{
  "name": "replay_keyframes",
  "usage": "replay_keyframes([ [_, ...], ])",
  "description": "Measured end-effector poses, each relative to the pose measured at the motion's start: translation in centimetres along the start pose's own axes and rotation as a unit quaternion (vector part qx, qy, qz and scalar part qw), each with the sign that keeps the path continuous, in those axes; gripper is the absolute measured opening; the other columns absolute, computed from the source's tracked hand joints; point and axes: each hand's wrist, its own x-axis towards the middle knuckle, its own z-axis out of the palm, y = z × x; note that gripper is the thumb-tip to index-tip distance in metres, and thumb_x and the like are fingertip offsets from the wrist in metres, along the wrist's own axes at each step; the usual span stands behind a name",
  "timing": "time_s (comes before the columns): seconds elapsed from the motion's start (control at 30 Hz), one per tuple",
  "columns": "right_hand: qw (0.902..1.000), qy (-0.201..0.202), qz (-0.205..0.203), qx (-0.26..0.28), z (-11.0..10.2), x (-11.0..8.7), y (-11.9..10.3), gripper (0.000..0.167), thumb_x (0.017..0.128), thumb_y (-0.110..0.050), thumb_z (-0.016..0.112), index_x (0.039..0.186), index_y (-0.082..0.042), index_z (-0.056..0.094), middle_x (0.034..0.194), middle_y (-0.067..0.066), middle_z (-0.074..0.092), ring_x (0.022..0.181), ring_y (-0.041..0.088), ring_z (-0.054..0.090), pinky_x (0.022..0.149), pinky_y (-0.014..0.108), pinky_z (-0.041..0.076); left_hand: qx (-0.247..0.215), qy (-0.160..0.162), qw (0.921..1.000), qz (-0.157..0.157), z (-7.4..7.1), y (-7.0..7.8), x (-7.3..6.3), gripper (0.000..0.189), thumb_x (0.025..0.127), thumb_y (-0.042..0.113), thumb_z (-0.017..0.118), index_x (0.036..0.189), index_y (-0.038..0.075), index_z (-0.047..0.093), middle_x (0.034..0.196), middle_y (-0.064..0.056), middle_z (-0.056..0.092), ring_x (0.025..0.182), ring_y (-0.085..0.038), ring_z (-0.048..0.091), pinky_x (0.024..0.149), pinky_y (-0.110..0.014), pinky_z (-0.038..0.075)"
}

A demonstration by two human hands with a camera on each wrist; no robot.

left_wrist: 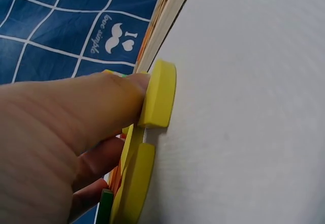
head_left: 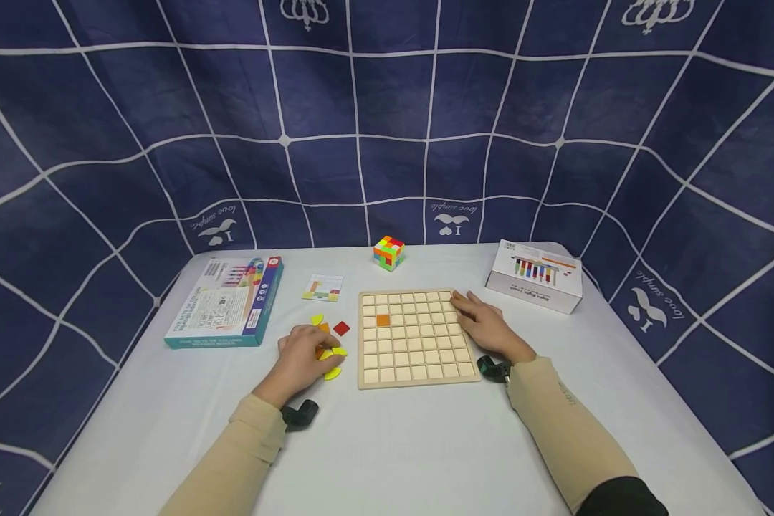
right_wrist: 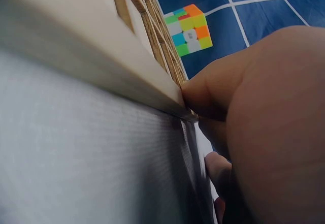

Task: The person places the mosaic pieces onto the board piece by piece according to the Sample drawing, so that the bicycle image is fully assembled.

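Observation:
My left hand (head_left: 301, 356) is over a small pile of coloured pieces left of the wooden grid board (head_left: 419, 382). In the left wrist view its thumb touches a yellow curved piece (left_wrist: 161, 94), and its other fingers bend down beside the pile. I cannot tell whether they grip that piece. Another yellow piece (left_wrist: 136, 181) and a green one (left_wrist: 104, 207) lie by them. My right hand (head_left: 486, 330) rests at the board's upper right corner, fingertips on the rim (right_wrist: 167, 94). One orange square (head_left: 383, 320) sits in a cell at the board's upper left.
Beside the pile lies a red piece (head_left: 341, 328). Farther back are a small pattern card (head_left: 323, 287) and a puzzle cube (head_left: 389, 253). A flat blue-edged box (head_left: 226, 304) lies at the left, and a white box (head_left: 535, 276) at the right. A blue curtain (head_left: 387, 143) hangs behind the table.

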Motion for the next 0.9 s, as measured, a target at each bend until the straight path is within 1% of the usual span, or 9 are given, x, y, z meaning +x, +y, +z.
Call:
replay_keyframes([
  [0.17,1.0,-0.002,0.001,-0.001,-0.02,0.09,-0.03,0.05,0.109,-0.022,0.047,0.156,-0.007,0.043,0.168,0.006,0.031,0.159,0.037,0.014,0.122,0.062,0.006,-0.015,-0.002,0.9999,0.0,0.06,-0.09,0.08,0.021,0.085,0.027,0.084,0.104,0.02,0.078,0.104,0.0,0.071,0.131,-0.033,0.046,0.102,-0.059,0.022],
  [0.33,1.0,0.0,0.002,-0.008,0.07,0.2,0.26,0.05,0.109,-0.024,0.047,0.156,-0.008,0.043,0.168,0.004,0.031,0.158,0.037,0.014,0.122,0.063,0.007,-0.011,-0.007,0.9999,0.002,0.04,-0.14,0.04,0.024,0.085,0.029,0.085,0.107,0.021,0.078,0.104,0.001,0.07,0.133,-0.034,0.043,0.105,-0.063,0.016],
  [0.47,0.9999,0.001,-0.001,-0.011,0.12,0.17,0.5,0.05,0.109,-0.024,0.047,0.157,-0.009,0.042,0.168,0.004,0.03,0.158,0.038,0.014,0.121,0.064,0.007,-0.015,-0.016,0.9997,0.003,0.04,0.01,0.06,0.021,0.087,0.029,0.083,0.106,0.022,0.078,0.103,0.001,0.069,0.134,-0.035,0.041,0.105,-0.064,0.014],
  [0.6,1.0,0.003,-0.002,-0.005,0.04,0.07,0.35,0.05,0.108,-0.022,0.048,0.156,-0.009,0.043,0.168,0.004,0.031,0.158,0.037,0.015,0.122,0.063,0.007,-0.023,-0.024,0.9994,0.006,0.1,0.1,0.09,0.019,0.088,0.027,0.082,0.105,0.023,0.076,0.1,0.002,0.067,0.131,-0.033,0.042,0.104,-0.064,0.012],
  [0.77,1.0,0.004,0.001,0.0,0.06,0.01,0.15,0.049,0.108,-0.02,0.048,0.156,-0.008,0.044,0.167,0.005,0.031,0.158,0.037,0.015,0.122,0.063,0.005,-0.015,-0.02,0.9996,0.016,0.14,0.09,0.11,0.023,0.087,0.027,0.083,0.109,0.023,0.075,0.099,0.003,0.065,0.129,-0.032,0.041,0.106,-0.065,0.008],
  [0.83,1.0,0.004,0.002,0.0,0.09,0.01,0.12,0.049,0.108,-0.02,0.048,0.156,-0.008,0.044,0.167,0.005,0.031,0.158,0.038,0.015,0.122,0.064,0.005,-0.015,-0.019,0.9995,0.02,0.1,0.18,0.14,0.026,0.087,0.027,0.083,0.112,0.023,0.075,0.103,0.004,0.066,0.127,-0.03,0.043,0.108,-0.062,0.012],
  [0.9,1.0,0.005,0.002,-0.001,0.1,0.03,0.11,0.049,0.108,-0.02,0.048,0.155,-0.008,0.044,0.167,0.005,0.032,0.158,0.037,0.015,0.122,0.064,0.006,-0.025,-0.018,0.9992,0.023,0.02,0.33,0.22,0.028,0.088,0.027,0.083,0.115,0.021,0.075,0.107,0.003,0.065,0.122,-0.027,0.048,0.11,-0.058,0.021],
])
